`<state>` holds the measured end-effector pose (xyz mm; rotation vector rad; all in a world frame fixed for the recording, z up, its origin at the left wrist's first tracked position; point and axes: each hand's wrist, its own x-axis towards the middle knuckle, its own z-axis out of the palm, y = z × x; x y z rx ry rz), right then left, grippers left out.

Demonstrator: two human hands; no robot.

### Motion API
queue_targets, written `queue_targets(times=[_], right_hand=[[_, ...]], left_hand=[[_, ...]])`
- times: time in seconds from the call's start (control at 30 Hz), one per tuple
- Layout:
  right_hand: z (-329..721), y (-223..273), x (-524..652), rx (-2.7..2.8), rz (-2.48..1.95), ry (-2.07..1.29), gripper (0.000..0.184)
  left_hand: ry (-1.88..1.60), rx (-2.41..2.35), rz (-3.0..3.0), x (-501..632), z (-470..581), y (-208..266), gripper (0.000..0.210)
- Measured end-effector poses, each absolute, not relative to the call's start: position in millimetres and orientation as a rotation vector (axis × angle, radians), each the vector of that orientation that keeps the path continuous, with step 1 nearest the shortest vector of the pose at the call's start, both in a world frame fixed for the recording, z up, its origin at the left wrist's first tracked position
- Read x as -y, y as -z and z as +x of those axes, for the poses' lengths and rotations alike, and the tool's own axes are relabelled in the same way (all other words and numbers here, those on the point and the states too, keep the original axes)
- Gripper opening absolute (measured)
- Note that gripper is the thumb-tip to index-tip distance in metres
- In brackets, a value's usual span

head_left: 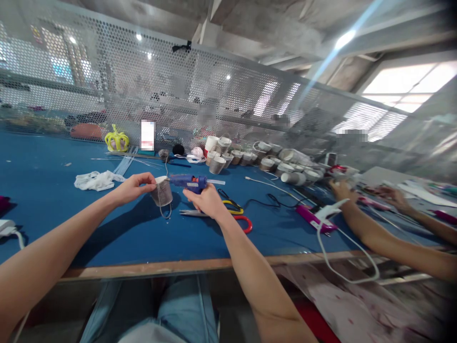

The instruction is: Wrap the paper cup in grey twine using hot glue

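My left hand (137,186) pinches the rim of a small grey cup (163,194), holding it tilted above the blue table. A grey cord hangs in a loop below the cup, and more of it runs up behind toward a ball of grey yarn (164,154). In my right hand (207,200) is a blue glue gun (188,182), fingers wrapped round its handle. The gun's nozzle is at the cup's rim; whether it touches I cannot tell. A clear glue stick (216,182) sticks out of its back. Scissors (244,224) with red and yellow handles lie under my right wrist.
Many similar cups (217,165) stand clustered at the back. White cloth (96,181) lies at left, near a yellow crown-shaped item (117,140) and a lit phone (147,135). A purple power strip (314,219) with white cable lies at right, beside a co-worker's arms (371,233).
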<state>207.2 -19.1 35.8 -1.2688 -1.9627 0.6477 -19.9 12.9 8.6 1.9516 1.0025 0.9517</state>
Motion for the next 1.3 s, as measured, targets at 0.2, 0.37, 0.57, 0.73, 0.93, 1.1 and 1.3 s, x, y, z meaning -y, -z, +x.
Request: queue_targets(times=[0.2, 0.37, 0.57, 0.73, 0.93, 1.1, 1.3], right_hand=[[210.0, -35.2, 18.3, 1.87, -1.208, -0.882, 0.026], [218.4, -32.0, 3.6, 1.639, -1.148, -1.008, 0.019], [233.8, -26.3, -26.8, 1.433, -1.457, -0.807, 0.016], [238.1, -13.6, -45.6, 1.495, -1.627, -0.87, 0.03], [233.5, 0.3, -57.6, 1.543, -1.722, -0.932, 0.035], [238.2, -1.8, -59.2, 1.597, -1.819, -0.848, 0.029], [220.5, -18.5, -32.7, 1.845, -1.779, 0.051, 0.026]], left_hand=[[-0.952, -1.031, 1.967, -14.0, -20.3, -7.4, 0.015], [-0.96, -1.035, 1.984, -13.9, -20.6, -6.6, 0.015], [-0.949, -1.043, 2.059, -14.3, -21.4, -7.3, 0.015], [-0.933, -1.076, 2.1, -12.6, -20.2, -9.1, 0.015], [-0.936, -1.077, 2.071, -9.0, -20.0, -14.6, 0.015], [-0.958, -1.098, 2.086, -8.6, -21.2, -18.2, 0.015], [-0.921, -1.124, 2.116, -7.8, -21.3, -18.9, 0.015]])
